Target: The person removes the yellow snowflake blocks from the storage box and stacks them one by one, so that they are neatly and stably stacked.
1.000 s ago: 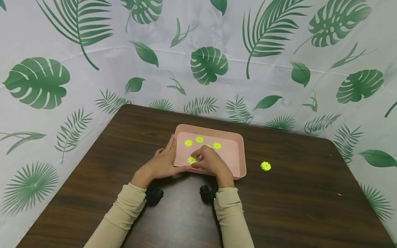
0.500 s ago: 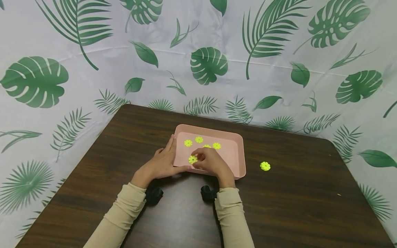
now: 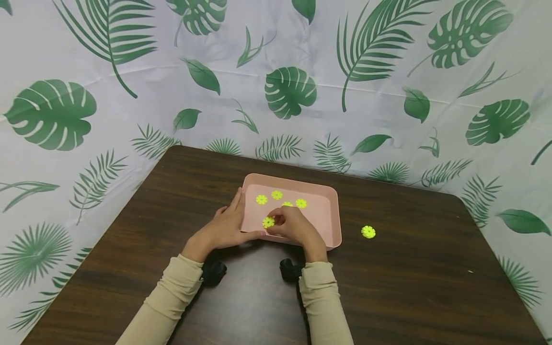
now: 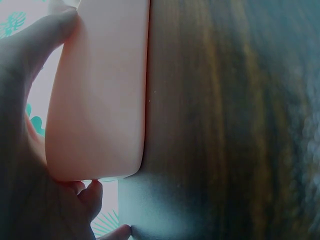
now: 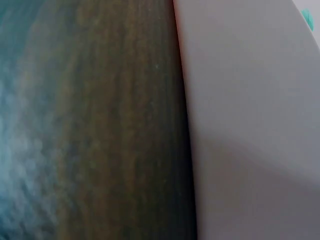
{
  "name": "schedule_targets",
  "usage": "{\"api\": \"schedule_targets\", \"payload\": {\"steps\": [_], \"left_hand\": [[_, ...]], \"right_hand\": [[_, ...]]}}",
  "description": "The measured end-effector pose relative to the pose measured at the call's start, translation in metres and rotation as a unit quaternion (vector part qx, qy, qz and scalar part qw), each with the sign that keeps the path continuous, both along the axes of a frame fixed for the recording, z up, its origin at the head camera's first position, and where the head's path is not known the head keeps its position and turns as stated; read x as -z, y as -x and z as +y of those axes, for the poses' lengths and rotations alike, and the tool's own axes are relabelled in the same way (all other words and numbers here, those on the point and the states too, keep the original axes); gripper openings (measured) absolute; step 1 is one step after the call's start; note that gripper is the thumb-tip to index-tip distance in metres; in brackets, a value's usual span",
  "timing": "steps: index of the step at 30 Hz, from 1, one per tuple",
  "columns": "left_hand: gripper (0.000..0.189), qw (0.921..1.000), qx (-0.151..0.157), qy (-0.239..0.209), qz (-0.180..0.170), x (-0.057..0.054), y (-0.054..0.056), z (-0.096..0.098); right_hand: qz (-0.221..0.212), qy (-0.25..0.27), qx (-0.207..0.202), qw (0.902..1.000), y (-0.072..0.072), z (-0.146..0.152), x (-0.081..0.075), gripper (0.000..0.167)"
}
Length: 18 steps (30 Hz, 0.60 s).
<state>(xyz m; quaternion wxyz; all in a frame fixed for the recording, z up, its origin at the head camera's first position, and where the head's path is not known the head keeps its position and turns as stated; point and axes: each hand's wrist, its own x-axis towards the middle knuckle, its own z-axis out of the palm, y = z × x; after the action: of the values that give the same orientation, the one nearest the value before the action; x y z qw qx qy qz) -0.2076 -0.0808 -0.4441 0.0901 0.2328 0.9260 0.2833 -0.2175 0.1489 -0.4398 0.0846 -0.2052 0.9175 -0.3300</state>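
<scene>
In the head view my left hand (image 3: 224, 227) braces the near left corner of a shallow pink tray (image 3: 334, 218). Its fingers lie straight along the left wall, and the thumb stretches along the front rim. Over the tray's front, my right hand (image 3: 297, 227) curls down, thumb and fingertips at opposite edges of a yellow notched disc (image 3: 268, 222), pinching it. Several like discs (image 3: 276, 195) lie farther back in the tray, one partly hidden by the right hand. The left wrist view has the tray's outer wall (image 4: 100, 100) with the thumb at its rim; the right wrist view holds no fingers.
Right of the tray, another yellow notched disc (image 3: 368, 232) lies on the dark wooden table (image 3: 422, 278). A tiny pale speck (image 3: 470, 271) is farther right. Black wrist cameras (image 3: 214, 274) sit below both hands. A leaf-print cloth (image 3: 319, 105) hangs behind the table.
The right hand and the disc at its fingertips have shifted very slightly to the right. The left hand and tray hold still.
</scene>
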Motion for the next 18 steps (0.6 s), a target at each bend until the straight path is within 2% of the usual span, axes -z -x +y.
{"api": "schedule_targets", "payload": {"steps": [6, 9, 13, 18], "left_hand": [[0.123, 1.0, 0.002, 0.0, -0.001, -0.001, -0.001, 0.0], [0.124, 1.0, -0.001, 0.003, -0.002, -0.002, -0.001, 0.0], [0.125, 0.9999, -0.006, 0.007, -0.007, -0.001, -0.001, 0.001], [0.125, 0.9999, -0.008, 0.008, -0.009, -0.001, -0.001, 0.001]], "right_hand": [[0.014, 0.011, 0.014, 0.9997, -0.001, 0.003, 0.0, 0.024], [0.044, 0.018, 0.021, 0.9986, -0.002, 0.009, -0.003, 0.024], [0.073, 0.034, 0.045, 0.9957, -0.007, 0.021, -0.014, 0.026], [0.087, 0.04, 0.073, 0.9927, -0.016, 0.032, -0.026, 0.03]]}}
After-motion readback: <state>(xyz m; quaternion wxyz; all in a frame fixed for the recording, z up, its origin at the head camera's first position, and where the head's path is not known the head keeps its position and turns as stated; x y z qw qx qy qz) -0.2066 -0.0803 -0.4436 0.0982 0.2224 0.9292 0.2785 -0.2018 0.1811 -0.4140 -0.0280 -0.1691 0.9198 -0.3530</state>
